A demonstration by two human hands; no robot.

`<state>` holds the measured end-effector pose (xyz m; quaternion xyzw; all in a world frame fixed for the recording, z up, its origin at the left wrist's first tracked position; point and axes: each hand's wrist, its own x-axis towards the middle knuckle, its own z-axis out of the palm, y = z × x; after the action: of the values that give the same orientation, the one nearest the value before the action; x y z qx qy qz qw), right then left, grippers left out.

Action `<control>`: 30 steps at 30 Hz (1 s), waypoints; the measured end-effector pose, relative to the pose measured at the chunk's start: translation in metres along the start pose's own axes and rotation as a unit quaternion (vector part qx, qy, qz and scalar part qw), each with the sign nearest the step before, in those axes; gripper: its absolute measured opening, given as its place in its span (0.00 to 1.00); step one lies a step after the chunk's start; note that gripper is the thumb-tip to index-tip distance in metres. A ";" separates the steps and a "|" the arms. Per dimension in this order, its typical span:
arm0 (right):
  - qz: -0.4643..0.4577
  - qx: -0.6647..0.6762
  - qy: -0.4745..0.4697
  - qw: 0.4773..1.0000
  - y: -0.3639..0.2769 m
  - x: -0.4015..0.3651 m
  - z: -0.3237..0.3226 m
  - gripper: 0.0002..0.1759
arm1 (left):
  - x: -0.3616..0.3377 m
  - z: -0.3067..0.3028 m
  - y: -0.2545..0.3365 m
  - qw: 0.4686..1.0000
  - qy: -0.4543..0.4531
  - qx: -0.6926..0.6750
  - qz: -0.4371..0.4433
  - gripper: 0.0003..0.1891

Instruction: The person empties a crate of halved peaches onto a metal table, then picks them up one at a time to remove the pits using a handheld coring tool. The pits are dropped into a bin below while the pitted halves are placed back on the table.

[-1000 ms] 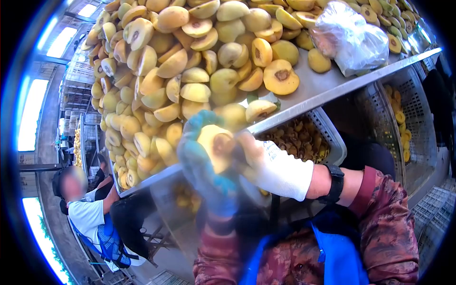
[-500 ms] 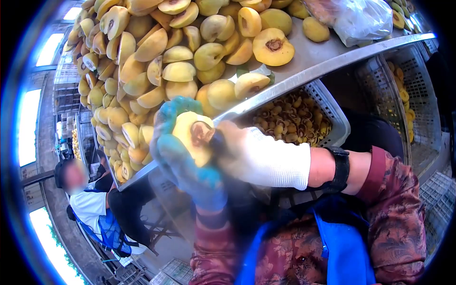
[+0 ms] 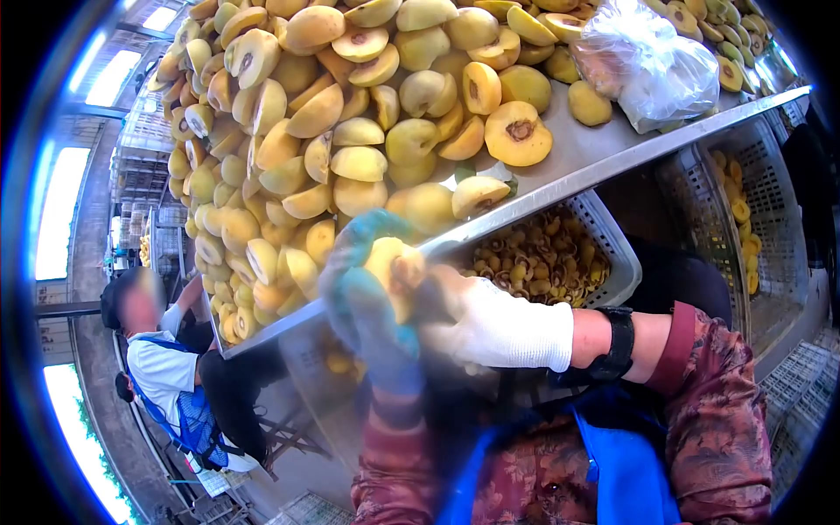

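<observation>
My left hand (image 3: 352,302), in a blue-green glove, is closed around a yellow peach half (image 3: 385,267) whose brown pit hollow faces right. My right hand (image 3: 494,324), in a white knitted glove, is pressed against the cut face. Its fingers are curled and smeared by motion, and whatever they grip is a dark blur I cannot make out. Just beyond both hands, a large heap of peach halves (image 3: 359,164) lies on a metal table (image 3: 604,162). One half (image 3: 518,133) rests cut side up near the table's edge.
Below the table edge, a crate (image 3: 623,254) holds many brown-yellow scraps (image 3: 534,258). Another crate (image 3: 770,201) with yellow pieces stands at right. A knotted plastic bag (image 3: 656,66) lies on the table. A seated person (image 3: 166,367) is at left.
The view has shifted, so the heap and table appear lower and further right. The peach half has turned in my left hand, its cut face now angled more toward my right hand.
</observation>
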<state>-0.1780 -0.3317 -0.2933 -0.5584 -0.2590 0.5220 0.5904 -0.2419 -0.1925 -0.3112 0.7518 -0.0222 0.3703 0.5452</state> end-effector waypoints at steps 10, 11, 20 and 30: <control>0.071 0.021 -0.040 0.996 -0.013 -0.009 -0.007 0.24 | 0.000 0.005 0.002 0.999 0.010 0.017 -0.033 0.21; 0.070 0.038 -0.045 0.996 -0.013 -0.010 -0.007 0.24 | 0.002 0.004 0.006 0.998 -0.011 0.024 -0.054 0.20; 0.112 0.129 -0.095 0.981 -0.005 -0.016 -0.006 0.15 | 0.013 -0.009 0.010 0.933 -0.074 -0.172 -0.308 0.22; 0.152 0.333 -0.187 0.912 0.003 -0.027 -0.007 0.09 | 0.015 -0.012 0.005 0.898 -0.120 -0.264 -0.330 0.23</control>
<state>-0.1811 -0.3593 -0.2901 -0.2545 -0.0878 0.7563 0.5963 -0.2396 -0.1790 -0.2969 0.5835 0.0650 0.0562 0.8076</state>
